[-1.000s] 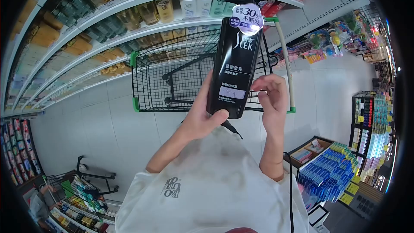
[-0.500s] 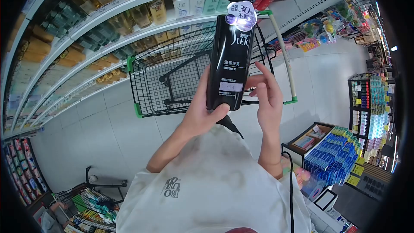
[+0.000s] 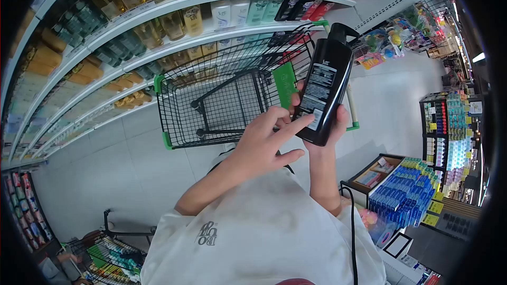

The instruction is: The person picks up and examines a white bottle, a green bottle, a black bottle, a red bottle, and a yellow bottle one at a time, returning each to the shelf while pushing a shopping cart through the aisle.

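Note:
A black pump bottle of shampoo (image 3: 328,82) is tilted to the right, its back label of small white print facing me. My right hand (image 3: 339,126) is closed around its lower part from behind, with fingertips showing along the left edge. My left hand (image 3: 269,136) is open and grips nothing. Its index finger stretches out to a pale sticker (image 3: 316,120) low on the label, and its thumb is spread away. Beyond the bottle stands an empty-looking wire shopping cart (image 3: 227,111) with green corners and a green panel (image 3: 285,85).
Shelves (image 3: 174,45) packed with bottles curve along the left and far side. At the right are a display of blue boxes (image 3: 404,190) and a tall stocked rack (image 3: 449,132). Another loaded cart (image 3: 113,256) is at lower left, beside a person. A black cable (image 3: 354,232) hangs over my shirt.
The bottle has turned from front to back and shifted right, passing from my left hand to my right. My left hand has let go and now points at the label.

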A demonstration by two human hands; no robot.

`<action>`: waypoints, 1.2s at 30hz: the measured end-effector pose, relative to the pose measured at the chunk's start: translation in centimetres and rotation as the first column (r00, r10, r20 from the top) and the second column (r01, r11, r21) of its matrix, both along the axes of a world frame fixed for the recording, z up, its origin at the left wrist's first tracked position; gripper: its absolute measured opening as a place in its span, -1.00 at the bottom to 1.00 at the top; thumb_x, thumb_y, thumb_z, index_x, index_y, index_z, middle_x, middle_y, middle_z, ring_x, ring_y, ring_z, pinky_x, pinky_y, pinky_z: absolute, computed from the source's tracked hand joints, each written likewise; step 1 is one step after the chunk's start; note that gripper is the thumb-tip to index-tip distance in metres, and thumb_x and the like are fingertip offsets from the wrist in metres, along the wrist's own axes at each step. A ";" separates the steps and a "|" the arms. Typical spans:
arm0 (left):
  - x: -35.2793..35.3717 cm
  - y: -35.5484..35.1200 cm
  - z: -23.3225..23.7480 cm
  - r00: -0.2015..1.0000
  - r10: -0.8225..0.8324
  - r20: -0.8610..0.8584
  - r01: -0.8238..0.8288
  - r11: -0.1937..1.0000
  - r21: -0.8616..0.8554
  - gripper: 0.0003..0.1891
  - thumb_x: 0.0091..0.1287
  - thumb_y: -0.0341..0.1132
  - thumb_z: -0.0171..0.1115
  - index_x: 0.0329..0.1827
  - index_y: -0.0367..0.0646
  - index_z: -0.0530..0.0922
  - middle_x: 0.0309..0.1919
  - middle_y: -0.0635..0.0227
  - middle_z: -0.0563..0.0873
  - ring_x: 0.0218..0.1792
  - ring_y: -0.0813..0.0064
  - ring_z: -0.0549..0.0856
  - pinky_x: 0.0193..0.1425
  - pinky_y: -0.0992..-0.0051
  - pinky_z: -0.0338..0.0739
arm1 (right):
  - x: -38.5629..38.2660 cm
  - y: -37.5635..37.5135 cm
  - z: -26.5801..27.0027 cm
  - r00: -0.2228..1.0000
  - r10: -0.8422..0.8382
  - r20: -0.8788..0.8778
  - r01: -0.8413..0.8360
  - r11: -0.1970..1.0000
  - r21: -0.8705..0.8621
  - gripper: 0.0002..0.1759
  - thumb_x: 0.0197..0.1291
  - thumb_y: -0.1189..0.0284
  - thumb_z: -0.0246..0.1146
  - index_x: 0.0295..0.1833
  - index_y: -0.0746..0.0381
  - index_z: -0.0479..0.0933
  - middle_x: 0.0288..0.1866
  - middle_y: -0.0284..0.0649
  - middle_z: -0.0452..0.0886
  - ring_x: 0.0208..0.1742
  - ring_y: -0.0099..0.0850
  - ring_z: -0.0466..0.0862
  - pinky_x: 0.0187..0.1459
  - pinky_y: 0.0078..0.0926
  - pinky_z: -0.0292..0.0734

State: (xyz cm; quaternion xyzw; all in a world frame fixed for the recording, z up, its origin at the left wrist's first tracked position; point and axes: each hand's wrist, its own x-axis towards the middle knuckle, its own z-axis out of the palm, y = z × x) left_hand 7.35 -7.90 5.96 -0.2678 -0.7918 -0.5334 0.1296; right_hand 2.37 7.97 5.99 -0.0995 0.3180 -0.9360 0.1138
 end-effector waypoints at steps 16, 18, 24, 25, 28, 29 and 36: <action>0.5 -0.4 -2.0 0.989 -0.094 -0.117 0.127 0.940 0.318 -0.78 0.24 -0.40 0.30 -0.50 -0.17 0.42 -0.55 0.35 0.50 -0.55 0.35 0.48 -0.45 0.42 0.33 | 0.7 -0.5 1.7 0.989 0.062 -0.132 -0.070 0.996 -0.054 0.06 0.03 -0.30 0.22 0.32 0.40 0.20 0.01 0.04 0.48 -0.17 -0.18 0.63 -0.26 -0.43 0.60; 0.4 -0.6 -1.7 0.998 -0.053 -0.045 0.065 0.939 0.337 -0.80 0.15 -0.47 0.35 -0.49 -0.20 0.45 -0.51 0.32 0.49 -0.50 0.31 0.49 -0.40 0.39 0.37 | 1.0 -0.7 1.5 0.991 0.076 -0.109 -0.084 0.994 -0.072 0.06 0.03 -0.30 0.22 0.32 0.40 0.21 0.02 0.03 0.48 -0.17 -0.18 0.63 -0.25 -0.42 0.60; -3.0 -1.5 2.9 0.980 0.195 -0.048 -0.175 0.947 0.269 -0.40 0.14 -0.32 0.39 0.25 -0.22 0.36 0.22 0.13 0.37 0.20 0.26 0.41 0.30 0.32 0.33 | 2.3 -0.8 -0.4 0.994 0.098 0.045 -0.100 0.994 0.047 0.06 0.06 -0.29 0.20 0.38 0.38 0.20 0.14 0.02 0.48 0.03 -0.25 0.62 0.01 -0.35 0.61; -3.4 -1.5 3.8 0.977 0.206 -0.050 -0.185 0.944 0.273 -0.40 0.14 -0.32 0.39 0.25 -0.22 0.36 0.22 0.13 0.37 0.20 0.26 0.41 0.30 0.32 0.33 | 2.4 -1.1 -0.3 0.993 0.109 0.043 -0.111 0.993 0.051 0.06 0.06 -0.29 0.20 0.38 0.38 0.20 0.14 0.02 0.48 0.03 -0.25 0.62 0.01 -0.35 0.61; -5.0 -0.5 5.0 0.972 0.219 -0.088 -0.199 0.960 0.197 -0.20 0.07 -0.30 0.46 0.39 -0.22 0.26 0.32 0.11 0.30 0.34 0.14 0.33 0.40 0.28 0.26 | 3.1 -1.3 -1.0 0.989 0.029 0.142 -0.046 0.992 0.114 -0.01 0.19 -0.26 0.13 0.40 0.37 0.20 0.18 -0.01 0.50 0.12 -0.24 0.60 0.07 -0.25 0.59; -6.0 -0.2 4.4 0.965 0.255 -0.066 -0.243 0.958 0.150 -0.11 0.05 -0.31 0.48 0.44 -0.22 0.17 0.35 0.10 0.27 0.37 0.13 0.32 0.41 0.27 0.25 | 3.0 -0.9 -1.6 0.986 0.024 0.162 -0.056 0.979 0.198 0.01 0.18 -0.29 0.10 0.48 0.27 0.12 0.31 -0.02 0.43 0.23 -0.17 0.55 0.22 -0.18 0.51; -6.1 1.6 1.1 0.963 -0.032 0.268 -0.088 0.903 0.422 0.20 -0.02 -0.20 0.55 0.55 -0.33 -0.17 0.35 -0.09 0.20 0.36 0.05 0.30 0.45 0.23 0.21 | 1.0 -0.4 -2.3 0.991 0.038 0.127 -0.062 0.981 0.186 -0.07 0.27 -0.27 -0.01 0.47 0.26 0.16 0.29 -0.06 0.46 0.24 -0.19 0.55 0.25 -0.20 0.49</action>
